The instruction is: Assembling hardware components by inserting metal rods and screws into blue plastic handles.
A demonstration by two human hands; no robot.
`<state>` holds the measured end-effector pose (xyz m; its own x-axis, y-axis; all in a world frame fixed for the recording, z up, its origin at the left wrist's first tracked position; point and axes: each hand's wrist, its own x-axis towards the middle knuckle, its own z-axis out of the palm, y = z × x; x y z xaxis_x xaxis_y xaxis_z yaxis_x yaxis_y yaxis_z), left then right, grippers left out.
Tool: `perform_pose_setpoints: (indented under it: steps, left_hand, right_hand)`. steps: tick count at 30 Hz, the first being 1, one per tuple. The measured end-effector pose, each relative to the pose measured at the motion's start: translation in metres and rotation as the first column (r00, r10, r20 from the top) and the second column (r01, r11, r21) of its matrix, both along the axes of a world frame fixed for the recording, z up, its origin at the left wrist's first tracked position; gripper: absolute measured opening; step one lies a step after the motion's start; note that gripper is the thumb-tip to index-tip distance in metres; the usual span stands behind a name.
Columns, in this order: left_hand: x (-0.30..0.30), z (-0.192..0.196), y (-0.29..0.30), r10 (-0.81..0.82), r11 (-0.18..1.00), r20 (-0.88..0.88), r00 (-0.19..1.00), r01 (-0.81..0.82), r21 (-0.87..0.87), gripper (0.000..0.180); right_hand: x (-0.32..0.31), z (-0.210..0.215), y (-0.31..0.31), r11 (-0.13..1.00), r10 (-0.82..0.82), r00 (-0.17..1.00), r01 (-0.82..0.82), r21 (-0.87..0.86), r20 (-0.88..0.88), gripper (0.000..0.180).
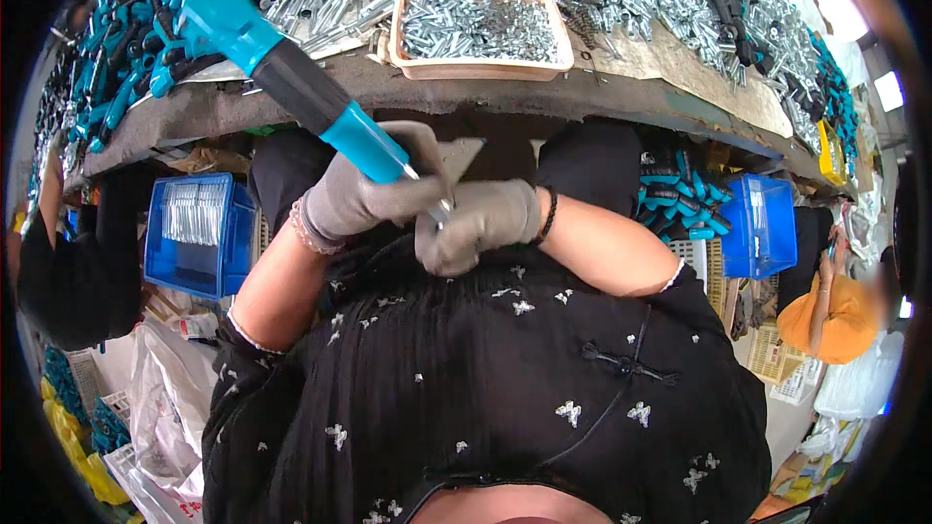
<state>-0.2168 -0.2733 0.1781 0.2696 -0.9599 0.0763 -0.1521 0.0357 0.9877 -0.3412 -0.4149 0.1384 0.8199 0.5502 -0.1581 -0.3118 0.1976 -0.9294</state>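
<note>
A long teal-and-black plastic tool (301,82) slants up and to the left, with a bulky teal head, a black middle and a teal collar. A thin metal rod (443,213) shows at its lower end. My left hand (374,189), in a grey glove, is closed round that lower end, just below the collar. Beside it, my right hand (476,228), also gloved in grey, has its fingers curled together at the rod's tip. Whatever else those right fingers pinch is hidden.
Ahead on the bench (670,102) stands a cream tray (529,71) of small metal parts, with heaps of metal pieces behind it. Teal-and-black tools (126,58) pile up at left. Blue bins (194,272) (762,223) flank me. Other people sit at both sides.
</note>
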Motion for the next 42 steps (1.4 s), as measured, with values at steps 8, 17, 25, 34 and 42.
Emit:
perform_pose_setpoints:
  steps: [8, 17, 25, 34, 42]
  left_hand:
    - [-0.013, -0.012, -0.025, 0.418, 0.906, 0.468, 0.779, -0.317, -0.282, 0.025]
    - [-0.015, -0.008, -0.016, 0.006, 0.956, 0.339, 0.941, 0.094, -0.279, 0.015]
    - [-0.002, -0.023, -0.037, -0.183, 0.976, -0.236, 0.954, 0.205, 0.075, 0.043]
    - [0.013, -0.11, -0.035, -0.199, 0.898, 0.941, 0.273, -0.333, 0.286, 0.037]
    - [0.072, -0.168, -0.029, -0.06, 0.768, 0.745, 0.664, -0.446, 0.46, 0.058]
  right_hand:
    - [0.028, -0.011, -0.009, 0.264, -0.347, 0.515, 0.856, -0.445, 0.784, 0.026]
    - [-0.012, -0.017, -0.012, 0.927, 0.056, 0.966, 0.043, -0.373, 0.251, 0.033]
    - [0.011, -0.068, -0.045, 0.862, -0.102, 0.802, 0.367, -0.351, 0.589, 0.037]
    - [-0.096, -0.047, -0.098, 0.704, -0.68, 0.677, 0.71, 0.01, -0.282, 0.067]
    - [-0.025, -0.061, -0.112, 0.56, -0.778, 0.585, 0.485, -0.672, -0.227, 0.042]
